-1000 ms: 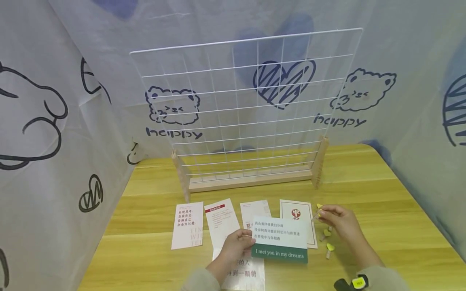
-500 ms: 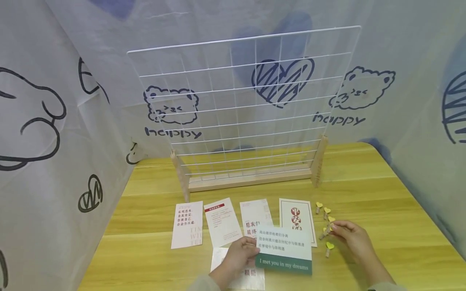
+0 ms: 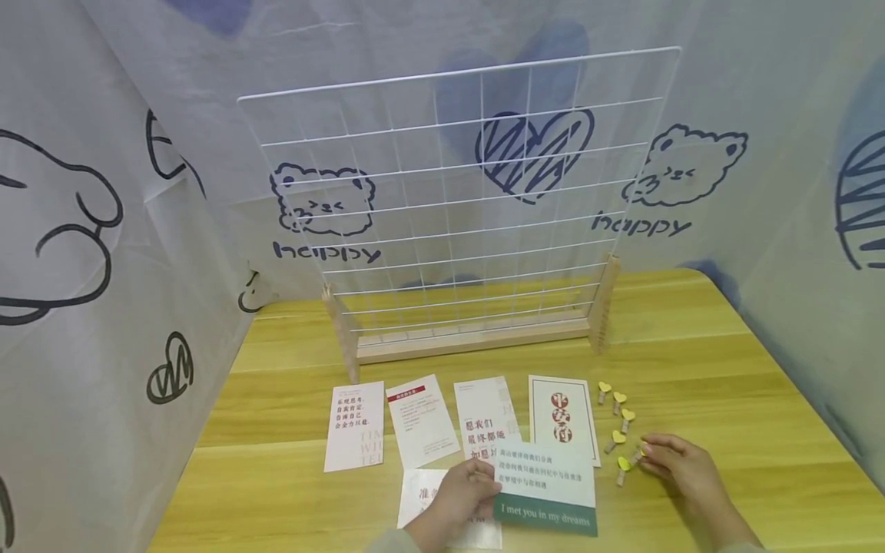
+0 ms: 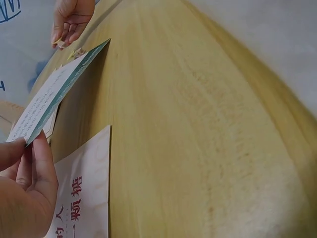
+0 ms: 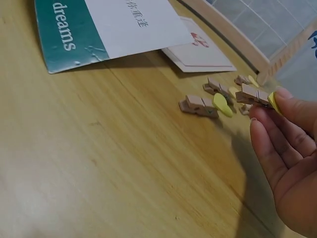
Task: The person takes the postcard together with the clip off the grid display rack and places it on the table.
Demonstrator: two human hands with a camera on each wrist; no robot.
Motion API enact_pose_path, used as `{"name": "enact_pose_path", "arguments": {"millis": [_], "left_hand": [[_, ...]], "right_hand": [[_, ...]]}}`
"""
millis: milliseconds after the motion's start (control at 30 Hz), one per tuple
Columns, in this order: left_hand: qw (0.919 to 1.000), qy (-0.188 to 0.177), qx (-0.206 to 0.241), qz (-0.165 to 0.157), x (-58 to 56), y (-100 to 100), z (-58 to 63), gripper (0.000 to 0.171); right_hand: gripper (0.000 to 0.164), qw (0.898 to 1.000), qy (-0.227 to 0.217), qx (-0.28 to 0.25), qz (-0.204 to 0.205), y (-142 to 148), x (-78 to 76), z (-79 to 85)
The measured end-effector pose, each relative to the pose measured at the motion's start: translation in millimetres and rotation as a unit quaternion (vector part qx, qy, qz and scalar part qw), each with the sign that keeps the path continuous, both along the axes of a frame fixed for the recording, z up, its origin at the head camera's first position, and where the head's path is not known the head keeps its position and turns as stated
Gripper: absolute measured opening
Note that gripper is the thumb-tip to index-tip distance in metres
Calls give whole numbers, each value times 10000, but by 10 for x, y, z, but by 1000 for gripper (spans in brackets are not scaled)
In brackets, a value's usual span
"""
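Observation:
My left hand [image 3: 462, 498] pinches the left edge of a white and green card [image 3: 546, 489], held above the other cards. In the left wrist view the thumb lies over this card [image 4: 54, 94] and the fingers under it. My right hand [image 3: 687, 470] holds a small wooden clothespin [image 3: 639, 453] with a yellow heart between thumb and fingertips. The right wrist view shows that clothespin [image 5: 255, 95] lifted off the table. Several more heart clothespins [image 3: 618, 439] lie just left of the right hand.
Printed cards [image 3: 423, 422] lie in a row on the wooden table [image 3: 276, 430]. A further card [image 3: 418, 491] is partly hidden under my left hand. Behind them stands a white wire grid [image 3: 456, 192] on a wooden base [image 3: 477, 342]. Patterned cloth [image 3: 781, 115] surrounds the table.
My right hand has moved down and toward me from the upper clothespins and now holds one. The left hand has shifted the card slightly right and nearer, uncovering more of the cards behind.

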State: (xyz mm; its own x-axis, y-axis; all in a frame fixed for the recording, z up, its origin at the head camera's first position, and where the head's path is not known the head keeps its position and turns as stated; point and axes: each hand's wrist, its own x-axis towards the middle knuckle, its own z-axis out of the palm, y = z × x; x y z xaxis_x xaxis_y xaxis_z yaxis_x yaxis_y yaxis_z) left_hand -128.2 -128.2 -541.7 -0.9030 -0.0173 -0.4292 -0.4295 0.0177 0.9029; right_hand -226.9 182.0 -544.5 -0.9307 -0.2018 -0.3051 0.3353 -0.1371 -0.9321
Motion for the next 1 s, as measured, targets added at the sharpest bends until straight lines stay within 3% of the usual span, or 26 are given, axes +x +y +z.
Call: {"name": "enact_pose_path", "arguments": {"millis": [167,400,667,1000], "left_hand": [[9993,-48,-318,-178,42,46,-3,16],[9987,-80,-423,-261,82,113,-23,12],[9942,-347,-910,-449,132,144,11,10],[9915,-363,-1034,-701,171,129,52,16]], "right_hand": [[12,9990,94,430,71,77,-35,-48],[12,9929,102,1171,158,134,-83,-41],[31,9783,192,2039,304,128,-117,-22],[26,9623,202,2672,476,89,-162,16]]}}
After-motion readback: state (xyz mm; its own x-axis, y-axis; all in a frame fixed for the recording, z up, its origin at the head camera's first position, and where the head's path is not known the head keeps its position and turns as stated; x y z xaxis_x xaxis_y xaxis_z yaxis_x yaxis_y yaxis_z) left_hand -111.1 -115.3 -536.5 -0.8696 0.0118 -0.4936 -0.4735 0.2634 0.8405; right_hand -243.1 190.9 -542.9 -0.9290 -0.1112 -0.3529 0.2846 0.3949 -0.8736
